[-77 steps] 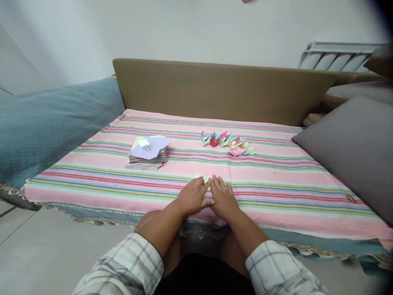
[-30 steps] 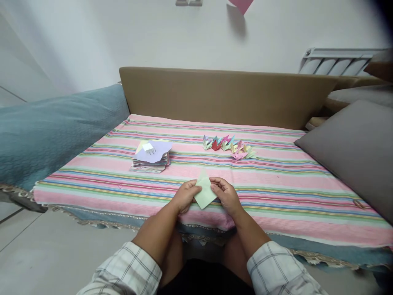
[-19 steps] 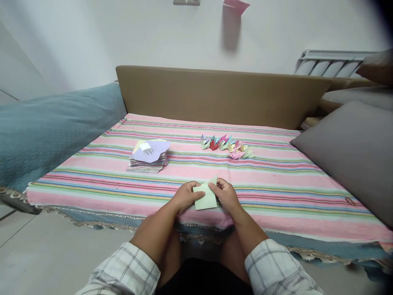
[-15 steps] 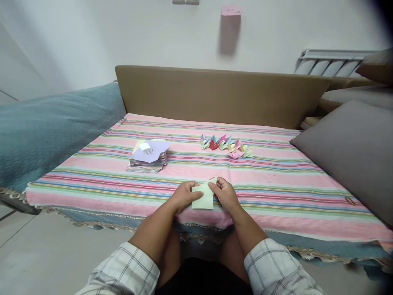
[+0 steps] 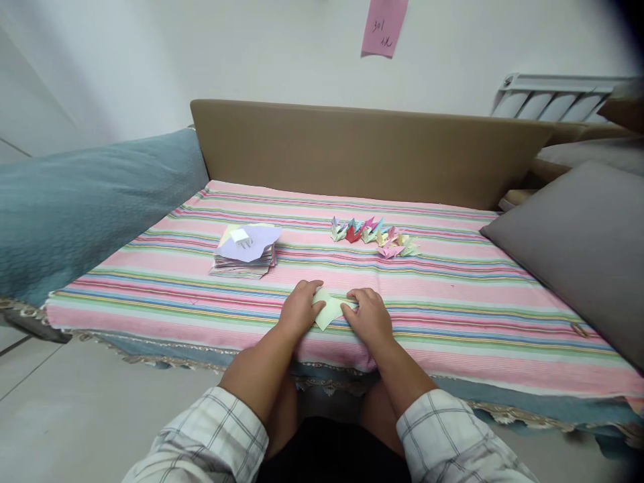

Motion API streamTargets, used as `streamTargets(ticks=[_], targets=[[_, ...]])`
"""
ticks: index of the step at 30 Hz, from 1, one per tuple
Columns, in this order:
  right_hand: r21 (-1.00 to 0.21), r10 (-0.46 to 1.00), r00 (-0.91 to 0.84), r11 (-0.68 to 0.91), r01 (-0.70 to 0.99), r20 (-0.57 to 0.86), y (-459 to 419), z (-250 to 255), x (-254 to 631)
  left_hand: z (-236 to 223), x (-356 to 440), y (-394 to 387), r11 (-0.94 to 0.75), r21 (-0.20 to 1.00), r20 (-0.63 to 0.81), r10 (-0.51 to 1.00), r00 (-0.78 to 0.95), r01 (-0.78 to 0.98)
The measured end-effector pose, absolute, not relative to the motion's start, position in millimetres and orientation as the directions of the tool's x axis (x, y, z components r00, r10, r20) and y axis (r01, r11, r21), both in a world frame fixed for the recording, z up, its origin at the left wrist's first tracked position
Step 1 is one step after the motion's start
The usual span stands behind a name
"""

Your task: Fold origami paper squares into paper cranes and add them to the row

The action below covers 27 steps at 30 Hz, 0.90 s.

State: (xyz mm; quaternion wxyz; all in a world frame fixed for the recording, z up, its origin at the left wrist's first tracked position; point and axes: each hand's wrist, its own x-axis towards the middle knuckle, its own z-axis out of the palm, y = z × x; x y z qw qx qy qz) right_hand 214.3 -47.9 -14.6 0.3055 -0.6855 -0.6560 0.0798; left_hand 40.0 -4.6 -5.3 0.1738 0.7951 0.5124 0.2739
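W/ L hand [image 5: 300, 310] & R hand [image 5: 371, 318] we're pinching green paper [image 5: 327, 312], fingers [image 5: 316, 307] nearly closed; uneven tugging could be skewing it.

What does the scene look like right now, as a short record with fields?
Left hand: holding the left side of the light green paper
Right hand: thumb and fingers at the paper's right tip
Paper state: folded, angular outline
Surface: striped cloth
To the left: paper stack, a purple sheet and a small white block on top
Beyond the hands: folded paper pieces in several colours, clustered
To the right: grey cushion
On the wall: pink note with handwriting
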Motion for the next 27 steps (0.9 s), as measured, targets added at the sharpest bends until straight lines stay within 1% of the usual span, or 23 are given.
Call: streamTargets(ticks=[2, 4, 6, 9, 11, 12, 15, 22, 27], targets=[[-0.446, 0.926, 0.010, 0.173, 0.878, 0.379, -49.9, -14.6, 211.1, -6.4, 40.8, -4.6, -0.443, 0.488, 0.269, 0.896, 0.353, 0.752], [-0.414, 0.920, -0.108, 0.271, 0.869, 0.376, -51.0, -16.6, 208.2, -6.7, 40.7, -4.9, -0.450, 0.450, 0.276, 0.892, 0.359, 0.772], [-0.414, 0.925, -0.162, 0.305, 0.858, 0.344, -50.6, -20.1, 206.8, -5.0, 39.1, -5.8, -0.427, 0.448, 0.271, 0.902, 0.336, 0.785], [-0.451, 0.931, -0.166, 0.307, 0.838, 0.325, -47.7, -25.7, 207.9, 0.6, 32.2, -7.5, -0.312, 0.493, 0.261, 0.944, 0.204, 0.812], [-0.474, 0.929, -0.165, 0.315, 0.823, 0.331, -45.6, -28.4, 209.6, 4.1, 25.7, -8.5, -0.216, 0.520, 0.219, 0.969, 0.115, 0.826], [-0.483, 0.928, -0.163, 0.317, 0.816, 0.334, -44.7, -29.2, 210.4, 5.2, 22.6, -9.0, -0.185, 0.524, 0.185, 0.978, 0.100, 0.831], [-0.501, 0.928, -0.164, 0.323, 0.803, 0.336, -43.5, -30.0, 211.8, 5.3, 16.9, -10.4, -0.165, 0.521, 0.118, 0.986, 0.121, 0.838], [-0.513, 0.929, -0.160, 0.321, 0.796, 0.333, -43.7, -29.3, 210.9, 3.3, 21.7, -12.7, -0.142, 0.527, 0.100, 0.989, 0.105, 0.838], [-0.511, 0.930, -0.158, 0.319, 0.799, 0.332, -43.7, -29.3, 211.0, 6.8, 22.5, -14.9, -0.132, 0.499, 0.059, 0.991, 0.119, 0.856]])
